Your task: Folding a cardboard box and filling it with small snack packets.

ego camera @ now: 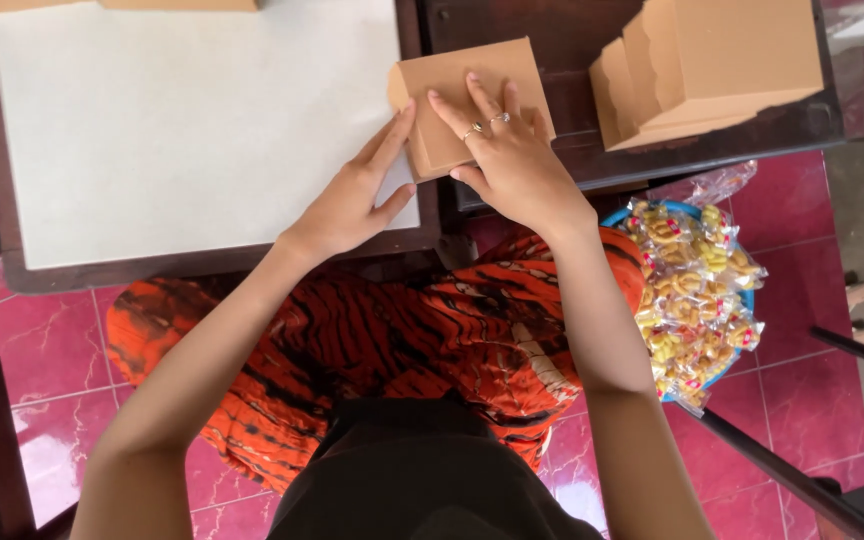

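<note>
A small brown cardboard box (452, 80) lies across the gap between a white-topped table (172, 130) and a dark wooden table (572, 40). My right hand (502, 150), wearing two rings, presses flat on the box's top with fingers spread. My left hand (357, 195) touches the box's left edge with its fingertips, palm resting on the white table's near corner. Neither hand grips anything.
A row of folded brown boxes (712, 70) stands on the dark table at the right. A blue basin (742, 295) of small bagged snacks (692, 290) sits on the red tiled floor (812, 390) by my right side. Orange striped cloth (402, 330) covers my lap.
</note>
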